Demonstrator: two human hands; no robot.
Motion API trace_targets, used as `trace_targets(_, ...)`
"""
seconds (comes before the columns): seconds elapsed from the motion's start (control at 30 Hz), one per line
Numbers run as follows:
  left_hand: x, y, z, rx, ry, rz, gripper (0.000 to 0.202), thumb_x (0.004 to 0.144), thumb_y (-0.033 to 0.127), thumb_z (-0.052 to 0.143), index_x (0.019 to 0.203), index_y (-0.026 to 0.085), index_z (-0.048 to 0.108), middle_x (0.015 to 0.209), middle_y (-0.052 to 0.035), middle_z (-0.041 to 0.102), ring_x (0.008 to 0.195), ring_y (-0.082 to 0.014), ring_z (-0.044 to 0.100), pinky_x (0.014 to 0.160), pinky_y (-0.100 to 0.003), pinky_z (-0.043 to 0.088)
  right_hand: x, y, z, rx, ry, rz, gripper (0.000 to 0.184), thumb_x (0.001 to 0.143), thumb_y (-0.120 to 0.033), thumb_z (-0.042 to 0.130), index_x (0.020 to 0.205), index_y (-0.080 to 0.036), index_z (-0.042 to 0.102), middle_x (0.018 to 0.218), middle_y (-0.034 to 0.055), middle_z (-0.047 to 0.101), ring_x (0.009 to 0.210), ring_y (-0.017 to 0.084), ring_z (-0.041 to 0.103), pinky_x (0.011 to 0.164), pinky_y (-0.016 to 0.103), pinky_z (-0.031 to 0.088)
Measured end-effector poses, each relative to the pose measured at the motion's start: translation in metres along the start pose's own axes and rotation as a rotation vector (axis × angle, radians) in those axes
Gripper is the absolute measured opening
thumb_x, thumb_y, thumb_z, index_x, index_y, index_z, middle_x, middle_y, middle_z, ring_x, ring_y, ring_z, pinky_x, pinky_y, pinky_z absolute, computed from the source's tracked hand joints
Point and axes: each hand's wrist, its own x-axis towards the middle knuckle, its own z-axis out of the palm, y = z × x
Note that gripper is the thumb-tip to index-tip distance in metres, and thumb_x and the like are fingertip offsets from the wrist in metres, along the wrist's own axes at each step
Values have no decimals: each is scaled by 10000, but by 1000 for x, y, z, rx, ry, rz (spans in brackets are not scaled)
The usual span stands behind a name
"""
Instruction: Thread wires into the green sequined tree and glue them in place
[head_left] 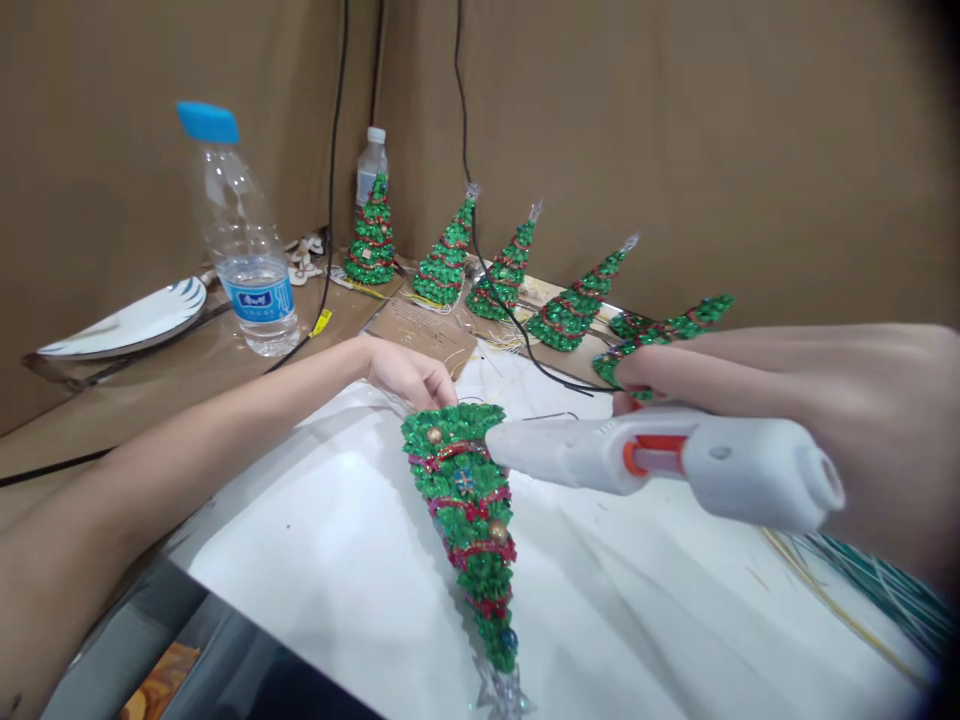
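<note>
A small green sequin Christmas tree (471,520) with red garland lies tipped toward me, its base away and its silver star tip near me. My left hand (409,375) grips its base edge from behind. My right hand (787,385) holds a white glue gun (675,465) with an orange trigger. The gun's nozzle touches the tree near its base.
Several finished sequin trees (442,260) stand in a row at the back on the brown desk. A water bottle (244,240) and a white plate (135,320) are at the left, and a second small bottle (370,165) behind. Black cables (517,320) cross the desk. White sheet (337,560) covers the work area.
</note>
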Motion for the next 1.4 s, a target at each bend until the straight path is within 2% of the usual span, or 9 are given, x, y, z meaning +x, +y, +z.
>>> trace_targets(0.07,0,2,1,-1,6,-1,199,604,190,851,784,138,783,677,-37,741,676,-176,689,728,-293,582,-7,1,-5,-34,-30,-123,232,804,-410,444,652,-272,551,474,-45,474,388,121,405,417,259,194)
trace_targets(0.13,0,4,2,2,14,-9,218,579,195,865,772,133,782,662,-36,739,651,-174,685,712,-289,581,-19,1,-10,-21,-45,-89,185,804,-366,450,705,-266,570,500,-42,518,386,124,425,403,251,246)
trace_targets(0.27,-1,5,4,21,28,-12,241,594,216,856,815,150,787,656,-25,743,625,-163,681,692,-268,575,-57,1,-8,99,19,368,98,749,-338,570,723,-246,590,569,-32,611,460,145,521,482,268,390)
trace_targets(0.37,-1,3,4,33,40,-5,227,608,239,849,813,160,788,661,-26,747,612,-158,677,666,-243,565,-96,8,8,112,72,703,229,696,-465,648,703,-245,585,511,-35,577,417,163,503,463,287,406)
trace_targets(0.53,0,2,5,54,66,-10,259,584,290,863,796,161,786,652,-33,745,571,-158,661,602,-223,544,-157,29,41,-18,76,928,206,726,-484,607,755,-287,554,533,-1,610,522,262,626,483,316,426)
trace_targets(0.73,0,4,8,77,126,-10,286,569,367,864,736,152,774,655,-52,742,537,-147,631,562,-210,517,-188,46,68,-267,-3,919,196,862,-460,494,867,-280,569,652,60,666,566,277,612,482,304,347)
trace_targets(0.93,0,7,13,80,175,-10,234,549,342,863,648,164,749,570,-19,699,470,-115,569,481,-182,463,-198,54,78,-248,-92,775,175,859,-337,507,1012,-257,529,934,124,695,824,279,627,584,311,393)
trace_targets(1.13,-1,5,12,73,190,-23,242,525,300,864,705,171,766,579,-11,711,466,-120,584,492,-183,475,-200,59,83,-154,-235,709,353,786,-161,466,1130,-154,549,1024,172,679,975,307,615,749,357,450)
trace_targets(1.4,-1,0,8,61,204,-45,256,545,319,863,741,178,779,664,-31,750,536,-147,641,573,-216,524,-200,61,84,-48,-305,699,397,808,-217,443,1186,-137,537,1183,208,625,1091,352,551,834,453,434)
